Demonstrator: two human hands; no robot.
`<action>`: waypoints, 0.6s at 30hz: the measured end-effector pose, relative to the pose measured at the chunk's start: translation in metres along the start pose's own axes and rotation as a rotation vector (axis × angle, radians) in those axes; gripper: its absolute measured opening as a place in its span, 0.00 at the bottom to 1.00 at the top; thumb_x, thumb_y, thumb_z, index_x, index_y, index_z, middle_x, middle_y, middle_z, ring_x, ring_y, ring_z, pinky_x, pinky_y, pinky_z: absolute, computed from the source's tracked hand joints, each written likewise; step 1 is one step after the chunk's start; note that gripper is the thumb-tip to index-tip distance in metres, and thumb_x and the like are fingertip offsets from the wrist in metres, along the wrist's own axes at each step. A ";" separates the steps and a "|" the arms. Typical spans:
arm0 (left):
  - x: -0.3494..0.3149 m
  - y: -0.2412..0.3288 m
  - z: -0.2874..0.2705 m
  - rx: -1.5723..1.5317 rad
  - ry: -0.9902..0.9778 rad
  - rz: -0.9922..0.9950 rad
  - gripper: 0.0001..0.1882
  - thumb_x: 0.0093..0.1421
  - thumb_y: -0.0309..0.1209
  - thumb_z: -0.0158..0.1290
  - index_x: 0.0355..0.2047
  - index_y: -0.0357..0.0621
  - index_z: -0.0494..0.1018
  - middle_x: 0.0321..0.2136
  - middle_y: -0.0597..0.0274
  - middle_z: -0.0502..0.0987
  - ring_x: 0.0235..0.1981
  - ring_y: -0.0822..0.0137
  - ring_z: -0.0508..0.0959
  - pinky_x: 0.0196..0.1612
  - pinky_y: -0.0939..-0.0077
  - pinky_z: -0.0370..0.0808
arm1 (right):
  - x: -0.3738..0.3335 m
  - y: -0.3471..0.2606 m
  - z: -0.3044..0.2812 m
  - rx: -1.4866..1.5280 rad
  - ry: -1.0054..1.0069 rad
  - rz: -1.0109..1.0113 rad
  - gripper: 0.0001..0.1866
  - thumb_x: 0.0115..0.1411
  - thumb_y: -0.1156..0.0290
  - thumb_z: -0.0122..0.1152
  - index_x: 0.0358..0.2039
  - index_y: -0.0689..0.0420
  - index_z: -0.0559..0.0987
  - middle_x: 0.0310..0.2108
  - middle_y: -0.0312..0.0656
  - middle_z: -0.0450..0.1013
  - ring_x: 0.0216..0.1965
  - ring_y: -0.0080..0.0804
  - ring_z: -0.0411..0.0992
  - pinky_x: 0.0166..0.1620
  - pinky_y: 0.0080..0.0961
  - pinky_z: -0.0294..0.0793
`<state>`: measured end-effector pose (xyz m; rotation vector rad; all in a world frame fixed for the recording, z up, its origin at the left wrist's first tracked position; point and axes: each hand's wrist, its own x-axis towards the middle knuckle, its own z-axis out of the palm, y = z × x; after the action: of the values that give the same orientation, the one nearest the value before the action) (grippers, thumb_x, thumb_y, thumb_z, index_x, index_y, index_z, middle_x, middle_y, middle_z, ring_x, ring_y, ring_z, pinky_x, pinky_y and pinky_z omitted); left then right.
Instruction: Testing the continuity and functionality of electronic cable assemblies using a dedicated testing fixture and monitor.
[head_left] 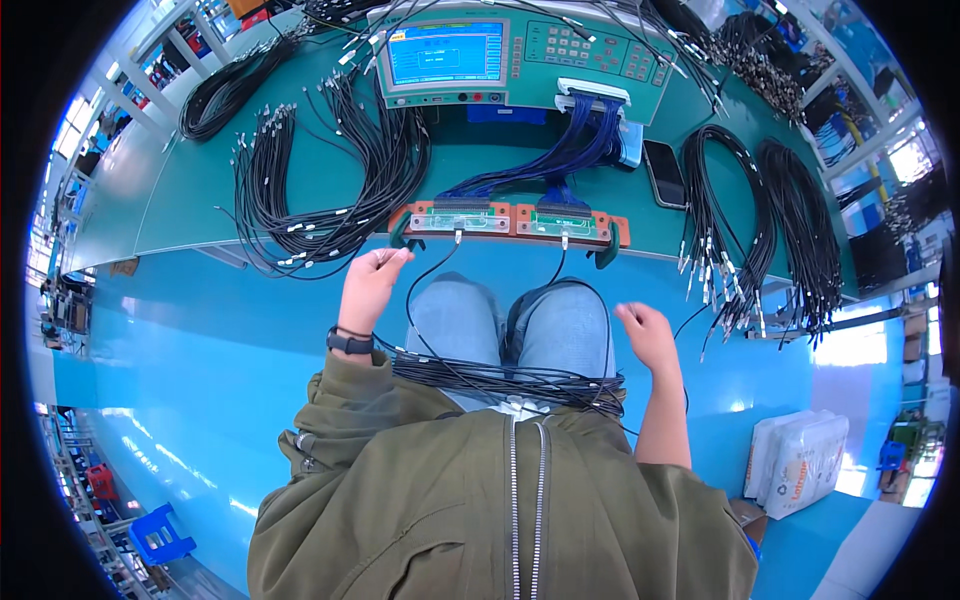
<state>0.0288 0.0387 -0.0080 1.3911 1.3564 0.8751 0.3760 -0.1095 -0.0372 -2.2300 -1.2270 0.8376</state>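
My left hand (374, 287) is raised off the table's front edge, thumb and fingers pinched together. Whatever is between those fingertips is too small to make out. Closed fingers also show on my right hand (648, 334), beside my right knee; their inner side is hidden. Between the hands, two orange-and-green connector boards (460, 218) are fixed at the table edge. A light-coloured plug (459, 238) sits in the left board and another plug (565, 241) in the right one. Black cables run from both down toward a cable bundle (480, 378) across my lap.
A green tester (530, 60) with a lit screen stands behind, joined to the boards by blue ribbon cables (575, 150). Black cable bundles (330, 200) lie at left, more cable bundles (735, 220) at right beside a phone (664, 174). White packages (798, 460) sit lower right.
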 end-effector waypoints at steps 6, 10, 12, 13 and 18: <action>0.037 -0.003 0.041 0.112 -0.185 0.023 0.15 0.56 0.36 0.48 0.22 0.35 0.75 0.12 0.70 0.65 0.16 0.77 0.59 0.20 0.84 0.58 | 0.056 -0.070 0.035 0.460 -0.101 -0.009 0.17 0.57 0.60 0.49 0.22 0.60 0.76 0.13 0.32 0.63 0.15 0.20 0.57 0.21 0.17 0.58; 0.041 -0.013 0.054 0.118 -0.155 -0.008 0.15 0.56 0.35 0.48 0.21 0.36 0.74 0.12 0.71 0.64 0.15 0.77 0.59 0.19 0.83 0.57 | 0.065 -0.081 0.056 0.608 -0.116 0.056 0.15 0.58 0.61 0.48 0.25 0.59 0.76 0.12 0.29 0.60 0.13 0.16 0.53 0.16 0.13 0.52; 0.041 -0.013 0.054 0.109 -0.134 -0.019 0.15 0.56 0.35 0.48 0.20 0.37 0.74 0.11 0.72 0.63 0.15 0.78 0.59 0.18 0.83 0.56 | 0.065 -0.082 0.056 0.665 -0.124 0.048 0.14 0.58 0.62 0.48 0.26 0.59 0.76 0.12 0.28 0.58 0.13 0.14 0.51 0.15 0.12 0.49; 0.042 -0.016 0.054 0.049 -0.151 -0.035 0.14 0.56 0.34 0.48 0.20 0.37 0.74 0.11 0.73 0.62 0.14 0.79 0.58 0.18 0.84 0.55 | 0.065 -0.083 0.056 0.690 -0.130 0.051 0.14 0.58 0.62 0.48 0.26 0.59 0.75 0.12 0.28 0.57 0.13 0.13 0.51 0.15 0.12 0.49; 0.045 -0.021 0.056 -0.165 -0.214 -0.091 0.12 0.57 0.32 0.47 0.22 0.38 0.74 0.11 0.77 0.59 0.14 0.82 0.55 0.17 0.87 0.51 | 0.067 -0.084 0.053 0.777 -0.145 0.072 0.14 0.58 0.63 0.48 0.25 0.59 0.75 0.12 0.27 0.56 0.12 0.13 0.50 0.15 0.12 0.48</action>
<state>0.0812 0.0729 -0.0492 1.2475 1.1490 0.7377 0.3182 -0.0047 -0.0404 -1.6001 -0.6936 1.2579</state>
